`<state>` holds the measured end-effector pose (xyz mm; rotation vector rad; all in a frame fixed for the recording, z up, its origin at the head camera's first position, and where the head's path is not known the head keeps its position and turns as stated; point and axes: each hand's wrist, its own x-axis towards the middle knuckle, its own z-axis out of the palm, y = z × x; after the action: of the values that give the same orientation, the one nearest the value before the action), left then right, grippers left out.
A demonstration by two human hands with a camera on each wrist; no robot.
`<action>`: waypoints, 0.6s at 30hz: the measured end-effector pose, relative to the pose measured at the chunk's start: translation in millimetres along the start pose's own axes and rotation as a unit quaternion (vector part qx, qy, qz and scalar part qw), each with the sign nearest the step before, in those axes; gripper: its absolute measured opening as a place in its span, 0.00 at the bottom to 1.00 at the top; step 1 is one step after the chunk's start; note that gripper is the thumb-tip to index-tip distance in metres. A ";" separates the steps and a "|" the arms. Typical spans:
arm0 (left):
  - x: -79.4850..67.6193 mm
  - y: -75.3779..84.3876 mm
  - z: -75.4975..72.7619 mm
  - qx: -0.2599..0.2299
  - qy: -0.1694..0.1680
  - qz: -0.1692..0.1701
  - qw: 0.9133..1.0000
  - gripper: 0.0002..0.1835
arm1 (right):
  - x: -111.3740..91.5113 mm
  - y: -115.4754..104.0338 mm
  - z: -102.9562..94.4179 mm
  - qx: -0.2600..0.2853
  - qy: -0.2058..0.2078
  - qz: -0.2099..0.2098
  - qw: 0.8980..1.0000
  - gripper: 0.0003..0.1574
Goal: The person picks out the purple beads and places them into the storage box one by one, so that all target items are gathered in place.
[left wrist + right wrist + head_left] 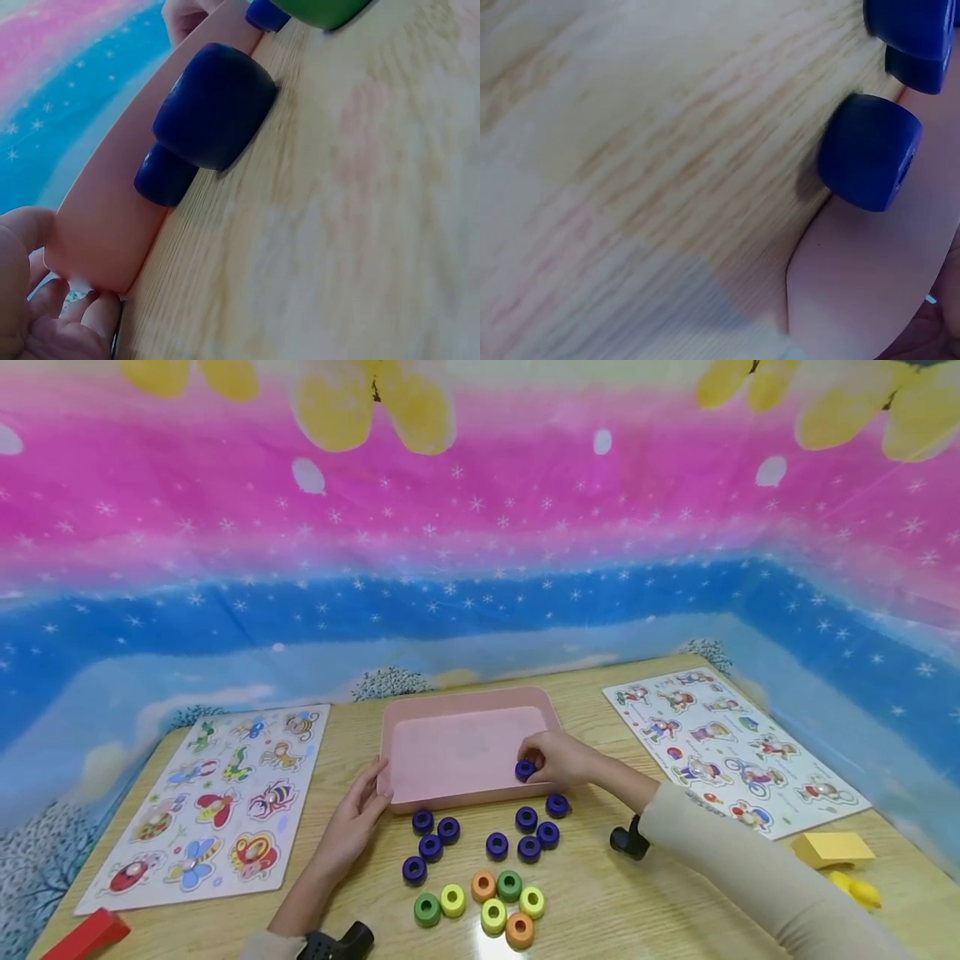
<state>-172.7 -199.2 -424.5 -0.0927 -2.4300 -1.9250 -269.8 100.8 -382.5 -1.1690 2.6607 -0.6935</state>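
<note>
A pink tray (472,797) lies on the wooden table. My left hand (356,806) holds it by the near left corner, thumb and fingers about the wall; the fingers (56,307) are curled there in the left wrist view. Over the tray's near right part, my right hand (558,757) pinches a dark purple ring (525,770) between thumb and fingers. Several more purple rings (497,846) are scattered in front of the tray. One purple ring (870,152) stands close to the tray wall in the right wrist view, where most of the right hand is hidden.
Nearer me lie green (427,910), yellow (493,916) and orange rings (520,931). An insect puzzle board (217,802) is at left, another picture board (727,747) at right. A red block (90,935) and yellow blocks (832,850) sit near the edges. A patterned cloth (480,527) hangs behind.
</note>
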 end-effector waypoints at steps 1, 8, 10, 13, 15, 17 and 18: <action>0.0 0.3 0.4 0.000 0.001 -0.001 1.000 0.24 | -0.3 0.1 -0.3 0.003 -0.002 0.003 1.000 0.15; -0.1 0.8 1.7 0.000 0.001 -0.008 1.000 0.24 | -7.0 -3.9 -8.3 0.015 0.008 0.018 1.000 0.23; 0.1 0.7 1.5 0.000 0.001 -0.009 1.000 0.24 | -11.4 -6.1 -13.1 0.023 0.023 0.019 0.999 0.24; 0.2 0.2 0.9 0.001 0.001 -0.010 1.000 0.24 | -19.1 -10.7 -20.1 0.036 0.051 0.018 0.998 0.23; 0.3 -0.3 0.5 0.002 0.000 -0.010 1.000 0.24 | -26.1 -14.2 -24.3 0.045 0.065 0.011 0.997 0.22; 0.3 -0.6 0.3 0.003 0.000 -0.008 1.000 0.24 | -33.9 -17.8 -26.8 0.057 0.070 0.006 0.996 0.21; 0.4 -0.7 0.2 0.002 -0.001 -0.006 1.000 0.24 | -38.4 -19.7 -27.5 0.064 0.069 0.003 0.996 0.20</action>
<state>-173.2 -199.2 -425.2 -0.0793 -2.4402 -1.9260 -239.3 126.8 -350.7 -1.1174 2.6817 -0.9607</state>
